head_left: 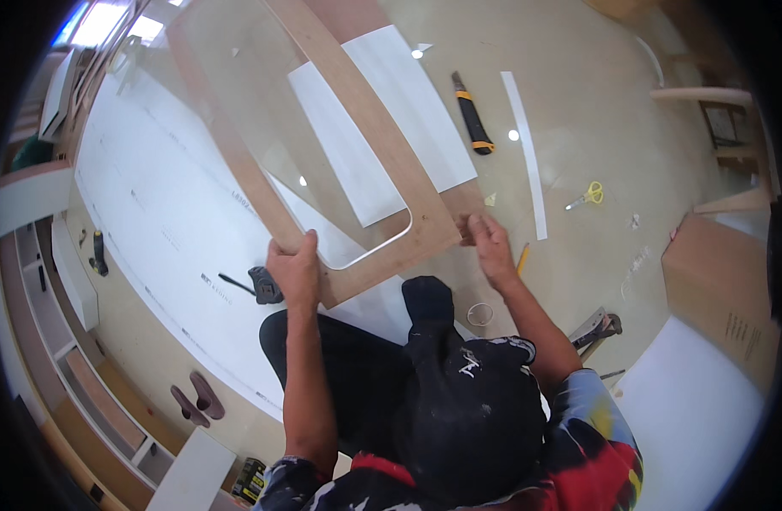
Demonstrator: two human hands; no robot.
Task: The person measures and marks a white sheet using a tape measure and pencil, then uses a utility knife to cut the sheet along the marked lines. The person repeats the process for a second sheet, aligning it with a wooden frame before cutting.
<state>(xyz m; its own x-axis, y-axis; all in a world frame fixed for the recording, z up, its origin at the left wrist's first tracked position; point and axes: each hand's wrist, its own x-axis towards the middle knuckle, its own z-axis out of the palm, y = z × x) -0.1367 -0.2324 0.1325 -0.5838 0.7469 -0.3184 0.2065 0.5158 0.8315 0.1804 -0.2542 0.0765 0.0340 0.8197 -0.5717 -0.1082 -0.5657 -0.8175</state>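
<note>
A thin wooden frame panel (391, 134) with a rounded cut-out is held tilted above the floor. My left hand (296, 265) grips its near left side, thumb on top, at the edge of the opening. At its near right corner is my right hand (490, 246), fingers bent at the edge; whether they close on the panel is hard to tell. Under and beyond the frame lie a white rectangular sheet (423, 115) and a brown board (464, 201). A large white printed sheet (174, 223) spreads out at the left, with a tape measure (265, 285) on it.
A utility knife (472, 121), a white strip (526, 156), yellow scissors (585, 196) and a pencil (523, 257) lie on the floor. A cardboard box (716, 287) stands at right, near a hand tool (598, 327). Slippers (199, 399) and a long cabinet carcass (78, 370) are at left.
</note>
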